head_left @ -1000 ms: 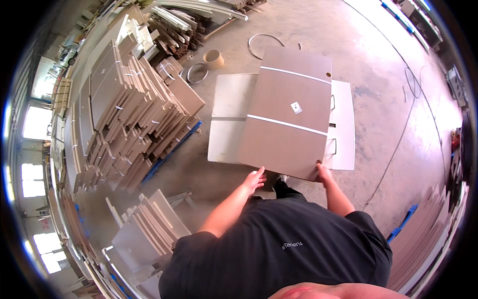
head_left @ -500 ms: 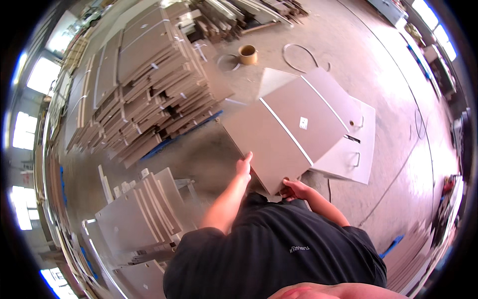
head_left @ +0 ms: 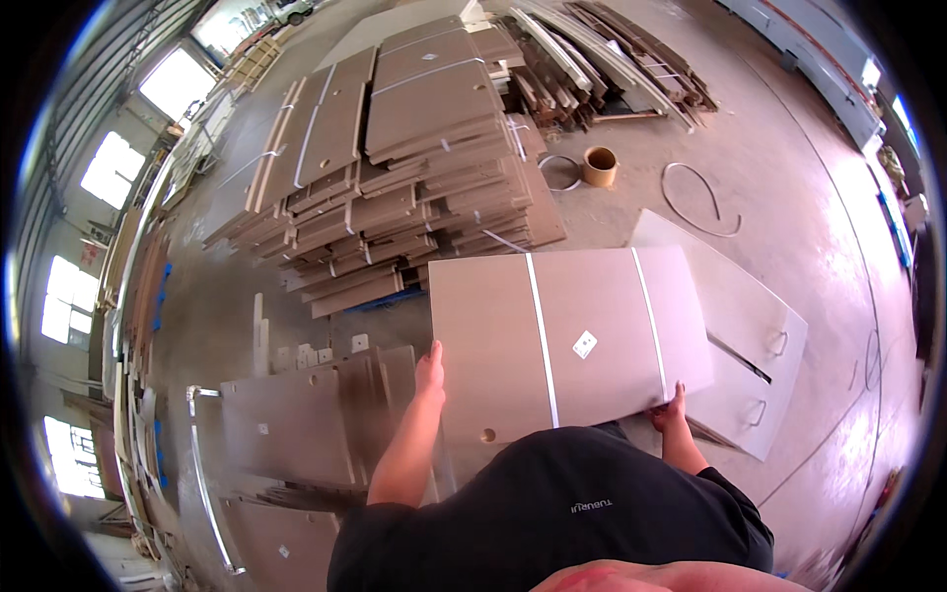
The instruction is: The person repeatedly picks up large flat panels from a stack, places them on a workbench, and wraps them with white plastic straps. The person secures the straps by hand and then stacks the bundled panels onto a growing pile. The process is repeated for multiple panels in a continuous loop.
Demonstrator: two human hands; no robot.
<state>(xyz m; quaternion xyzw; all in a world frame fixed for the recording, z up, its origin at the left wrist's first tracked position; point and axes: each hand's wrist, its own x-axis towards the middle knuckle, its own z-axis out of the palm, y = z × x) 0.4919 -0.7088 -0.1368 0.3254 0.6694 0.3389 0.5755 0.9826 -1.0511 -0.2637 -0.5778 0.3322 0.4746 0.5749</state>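
Note:
A strapped bundle of flat brown panels (head_left: 493,335) is held up in front of my body, its long side running left to right. Two white straps cross it, and a white label (head_left: 585,344) sits between them. My left hand (head_left: 431,371) grips its left edge, thumb up along the side. Under the near edge, toward the right end, my right hand (head_left: 673,407) supports it; most of those fingers are hidden below. Partly beneath the bundle's right end lies a pale board (head_left: 755,335) with a dark slot and two metal handles.
A tall stack of strapped brown panels (head_left: 424,109) stands ahead. At my left are more panels (head_left: 286,424) beside a metal frame (head_left: 202,474). Farther off lie a tape roll (head_left: 600,167), a loop of strap (head_left: 691,202) and piled strips (head_left: 592,59).
The bundle has swung clockwise and now lies straight across my front. My right hand has shifted from near the corner hole to farther right along the near edge. The view has turned left.

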